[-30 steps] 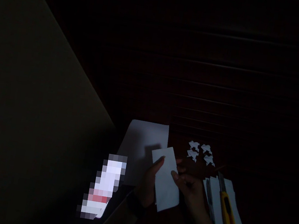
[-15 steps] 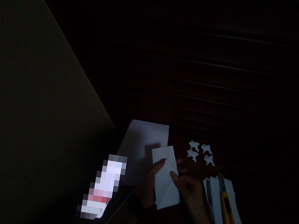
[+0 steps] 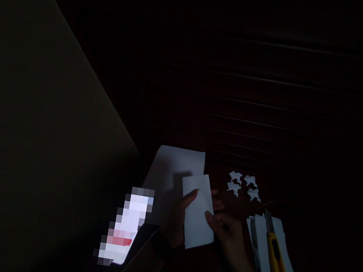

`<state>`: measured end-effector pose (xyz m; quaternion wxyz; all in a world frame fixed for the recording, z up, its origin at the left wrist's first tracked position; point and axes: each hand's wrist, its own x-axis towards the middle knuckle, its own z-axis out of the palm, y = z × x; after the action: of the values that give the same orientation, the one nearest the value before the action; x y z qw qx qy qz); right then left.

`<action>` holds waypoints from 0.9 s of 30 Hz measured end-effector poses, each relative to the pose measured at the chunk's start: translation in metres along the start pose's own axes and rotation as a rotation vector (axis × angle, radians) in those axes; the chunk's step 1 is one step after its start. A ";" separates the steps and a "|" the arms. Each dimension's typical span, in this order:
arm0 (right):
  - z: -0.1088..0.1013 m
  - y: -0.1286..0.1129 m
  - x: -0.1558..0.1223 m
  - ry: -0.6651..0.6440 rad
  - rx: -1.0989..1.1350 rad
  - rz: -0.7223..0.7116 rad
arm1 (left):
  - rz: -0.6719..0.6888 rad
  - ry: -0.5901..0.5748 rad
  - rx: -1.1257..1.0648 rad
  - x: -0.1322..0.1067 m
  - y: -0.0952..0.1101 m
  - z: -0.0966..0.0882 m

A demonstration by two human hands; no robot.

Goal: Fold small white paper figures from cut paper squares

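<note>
A white folded sheet of paper [image 3: 196, 216] is held up between both hands, tilted slightly to the left. My left hand [image 3: 178, 218] grips it from the left, thumb on the front and fingers behind, some fingertips showing past the right edge. My right hand [image 3: 226, 235] pinches the right edge, its thumb on the front face. Behind and to the left lies a larger white sheet [image 3: 171, 171], partly covered by the held paper and its shadow. Several small folded paper figures [image 3: 241, 185] sit in two rows to the right.
A yellow box cutter [image 3: 275, 270] lies on a stack of white paper strips [image 3: 289, 259] at right, beside a thin dark tool [image 3: 254, 244]. A bright blurred screen [image 3: 126, 226] stands at lower left. A pale wall [image 3: 34, 108] rises on the left; the dark surface [image 3: 254, 133] has slats.
The paper and both hands have shifted slightly left and up. The diagonal flap that showed near the paper's lower end is no longer visible; its front looks flat.
</note>
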<state>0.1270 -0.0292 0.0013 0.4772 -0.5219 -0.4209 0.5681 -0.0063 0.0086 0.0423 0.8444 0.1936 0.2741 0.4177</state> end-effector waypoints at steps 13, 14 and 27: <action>-0.003 0.001 0.005 0.110 -0.287 -0.076 | 0.239 0.275 0.442 0.003 -0.008 -0.015; -0.002 0.000 0.005 0.115 -0.306 -0.082 | 0.242 0.289 0.437 0.004 -0.009 -0.015; 0.000 -0.003 0.003 0.074 -0.341 -0.002 | 0.322 0.411 0.398 0.007 -0.007 -0.015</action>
<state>0.1276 -0.0254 0.0039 0.3976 -0.6155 -0.4938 0.4683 -0.0079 0.0114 0.0247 0.6400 0.3072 0.4809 0.5145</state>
